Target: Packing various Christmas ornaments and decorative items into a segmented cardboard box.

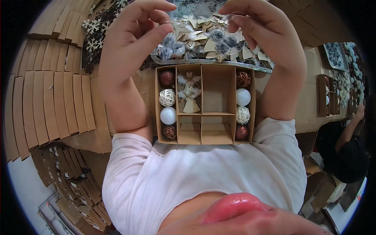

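Note:
My left hand (143,29) is curled above the far edge of the box, a fine thread at its thumb and fingertip. Near it is a grey fluffy angel ornament (171,47). Opposite, my right hand (260,23) pinches a thin thread loop, with a second grey fluffy ornament (223,41) below it. Whether the ornaments hang free or rest on the pieces beneath, I cannot tell. Between my forearms stands a divided cardboard box (219,94). Balls fill its two side columns, and wooden angels with white fluff (190,92) lie in the upper left middle compartment.
Beyond the box, a metal tray (196,61) holds many pale wooden pieces and fluff. Cardboard boxes (51,102) are stacked at the left, beside white and dark snowflakes (94,29). On the right are another filled box (328,94), a blue tray (336,56) and a person in black (340,149).

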Motion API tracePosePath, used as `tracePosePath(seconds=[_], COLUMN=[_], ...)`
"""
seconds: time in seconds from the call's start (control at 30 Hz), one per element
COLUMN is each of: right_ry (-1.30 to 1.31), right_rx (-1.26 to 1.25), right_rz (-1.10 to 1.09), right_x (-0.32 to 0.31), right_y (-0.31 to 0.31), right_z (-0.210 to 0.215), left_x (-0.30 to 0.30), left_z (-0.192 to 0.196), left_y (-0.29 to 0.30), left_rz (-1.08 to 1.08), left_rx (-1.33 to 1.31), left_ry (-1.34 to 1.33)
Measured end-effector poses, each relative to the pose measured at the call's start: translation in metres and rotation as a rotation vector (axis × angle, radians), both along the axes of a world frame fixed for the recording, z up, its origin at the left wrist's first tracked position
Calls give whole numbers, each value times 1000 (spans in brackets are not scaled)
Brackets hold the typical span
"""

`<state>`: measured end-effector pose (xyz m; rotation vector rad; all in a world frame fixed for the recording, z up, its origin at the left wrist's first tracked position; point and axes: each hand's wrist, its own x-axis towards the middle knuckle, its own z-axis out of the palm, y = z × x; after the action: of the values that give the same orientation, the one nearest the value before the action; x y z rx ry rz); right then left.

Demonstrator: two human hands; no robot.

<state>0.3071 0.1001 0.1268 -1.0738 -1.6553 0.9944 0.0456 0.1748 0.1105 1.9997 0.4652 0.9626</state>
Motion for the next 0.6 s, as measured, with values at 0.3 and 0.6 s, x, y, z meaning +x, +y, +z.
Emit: tracePosePath(seconds=[0.3, 0.6], right_ry=[140, 399], right_rx=[-109, -294], right_rz=[-139, 115], right_x=[-28, -36], right_y=[11, 13], right_z=[-6, -15], left_x=[19, 40], left_z=[-2, -16], left_y=[-17, -23], left_rz=[-10, 168], left_rx=[-133, 4], left_ry=[70, -71])
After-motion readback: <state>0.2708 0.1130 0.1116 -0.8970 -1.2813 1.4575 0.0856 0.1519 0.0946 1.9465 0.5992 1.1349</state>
